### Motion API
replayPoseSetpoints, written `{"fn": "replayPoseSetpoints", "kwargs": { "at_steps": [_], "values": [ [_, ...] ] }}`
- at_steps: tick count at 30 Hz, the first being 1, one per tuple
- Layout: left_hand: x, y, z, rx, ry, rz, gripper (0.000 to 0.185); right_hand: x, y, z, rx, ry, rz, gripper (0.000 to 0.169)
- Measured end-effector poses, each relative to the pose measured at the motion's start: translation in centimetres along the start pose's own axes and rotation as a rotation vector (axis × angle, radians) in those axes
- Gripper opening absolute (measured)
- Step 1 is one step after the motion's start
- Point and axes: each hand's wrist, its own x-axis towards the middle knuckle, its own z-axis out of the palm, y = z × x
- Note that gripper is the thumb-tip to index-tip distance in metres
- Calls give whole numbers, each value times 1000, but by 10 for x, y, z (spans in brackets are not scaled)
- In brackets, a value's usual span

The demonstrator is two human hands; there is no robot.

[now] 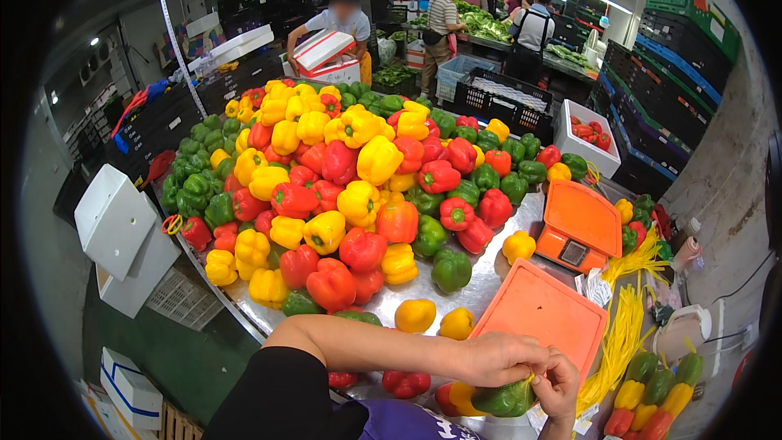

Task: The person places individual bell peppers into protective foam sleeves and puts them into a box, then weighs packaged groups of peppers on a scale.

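A mesh net bag [504, 398] packed with a green, a yellow and a red bell pepper lies at the table's near edge. My left hand [502, 357] reaches across from the left and pinches the gathered neck of the net. From the other side, my right hand [558, 380] grips the same neck, its fingertips close to the left ones. Behind both hands lies an orange scale platform [540, 311]. Beside them runs a bundle of yellow net sleeves [620, 342]. My fingers partly hide the neck of the bag.
A large heap of red, yellow and green bell peppers [357, 195] covers much of the metal table [391, 302]. An orange digital scale [574, 250] stands at the right. Filled net bags [657, 388] lie lower right. White foam boxes [116, 220] stand left. Several people work behind.
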Motion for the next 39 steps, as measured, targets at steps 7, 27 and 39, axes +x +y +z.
{"fn": "replayPoseSetpoints", "kwargs": {
  "at_steps": [7, 27, 39],
  "values": [
    [0, 0, -1, 110, 4, 62, 15, 5, -18, 7, -681, 126, -282, 20],
    [-9, 2, 5, 77, 75, 121, 11, 6, -25, 11, -591, 169, -232, 20],
    [-11, 3, 13, 62, 133, 110, 12, -6, -40, 5, -289, 165, 22, 6]
  ]
}}
